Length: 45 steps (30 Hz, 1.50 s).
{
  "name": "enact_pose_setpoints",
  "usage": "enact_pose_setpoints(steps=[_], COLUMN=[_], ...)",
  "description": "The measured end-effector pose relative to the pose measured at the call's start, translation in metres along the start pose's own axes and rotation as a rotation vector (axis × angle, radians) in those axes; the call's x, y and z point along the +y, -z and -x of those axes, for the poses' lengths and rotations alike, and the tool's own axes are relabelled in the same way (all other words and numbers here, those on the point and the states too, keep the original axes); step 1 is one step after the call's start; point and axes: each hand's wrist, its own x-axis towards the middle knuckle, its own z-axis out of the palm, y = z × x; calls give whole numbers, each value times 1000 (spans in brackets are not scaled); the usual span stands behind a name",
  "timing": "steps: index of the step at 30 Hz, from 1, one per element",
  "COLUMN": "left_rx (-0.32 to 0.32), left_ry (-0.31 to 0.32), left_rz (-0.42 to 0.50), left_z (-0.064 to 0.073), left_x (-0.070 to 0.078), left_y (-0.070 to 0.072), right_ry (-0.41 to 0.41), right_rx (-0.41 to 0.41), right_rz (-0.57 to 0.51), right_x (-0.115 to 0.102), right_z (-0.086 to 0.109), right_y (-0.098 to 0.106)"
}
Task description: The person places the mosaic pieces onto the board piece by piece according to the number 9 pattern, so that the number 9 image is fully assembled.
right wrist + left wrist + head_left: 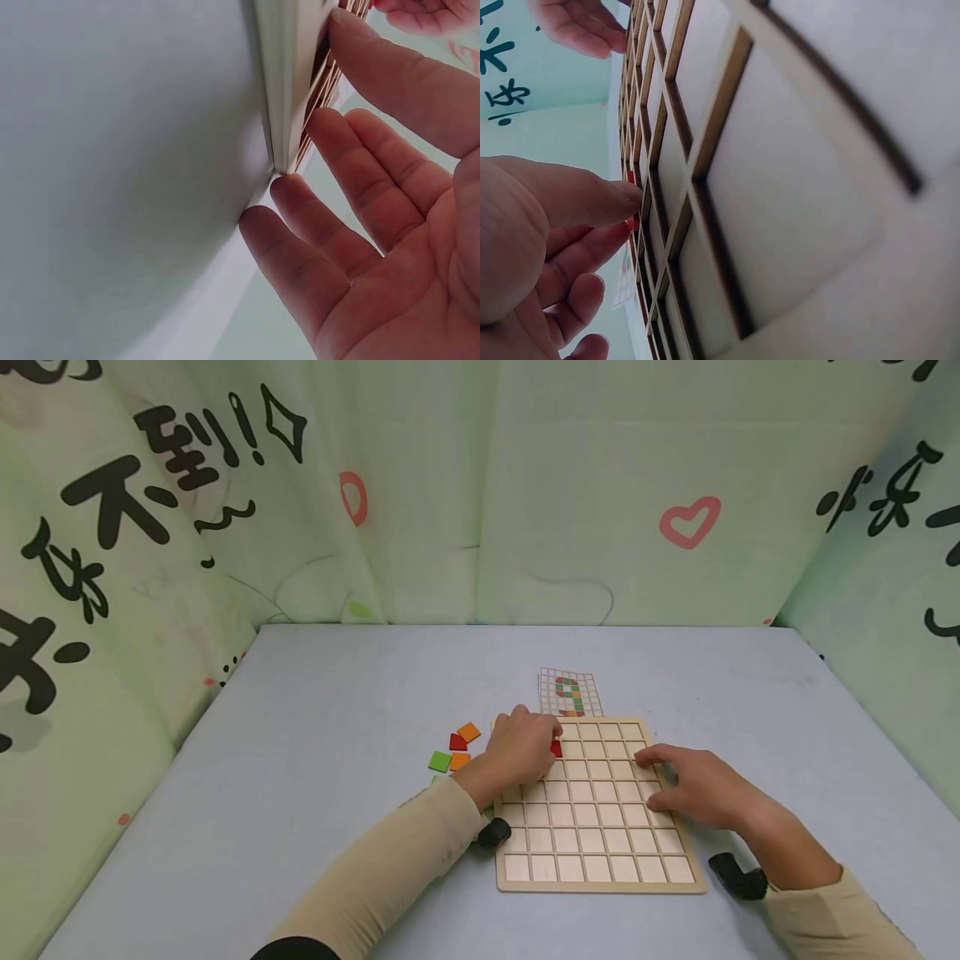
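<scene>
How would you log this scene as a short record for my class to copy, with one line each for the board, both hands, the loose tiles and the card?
board: wooden grid, flat on the table
left hand: pinches a red tile over the board's far part
right hand: at the board's right edge, thumb touching it
loose tiles: orange, red and green, left of the board
card: beyond the board, grid with a coloured pattern

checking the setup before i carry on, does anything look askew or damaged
Nothing looks damaged. The pattern card sits slightly askew beyond the board, its near edge apparently covered; loose tiles lie at uneven angles left of the board.
</scene>
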Motion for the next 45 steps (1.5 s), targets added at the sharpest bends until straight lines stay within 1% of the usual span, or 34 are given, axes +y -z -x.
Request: enact_pose_setpoints(steps=[5,10,17,22,27,33,42,45], left_rx=[-6,6,5,19,44,64,96,91], left_ry=[9,-2,33,25,18,40,63,71], left_rz=[-10,-27,58,83,64,60,128,132], left_z=[2,4,7,11,16,21,28,30], left_x=[-2,-5,-11,-17,-27,-45,-70,-77], left_y=[2,5,8,13,17,22,24,24], right_ry=[7,-2,-2,2,4,8,7,2], right_rx=[6,4,7,6,9,9,10,8], right_rz=[-3,-4,1,2,1,4,1,-3], right_x=[0,0,1,1,2,2,2,2], right_z=[0,-1,-1,-1,-1,0,0,0], right_y=[0,1,0,-1,-1,-1,-2,-2])
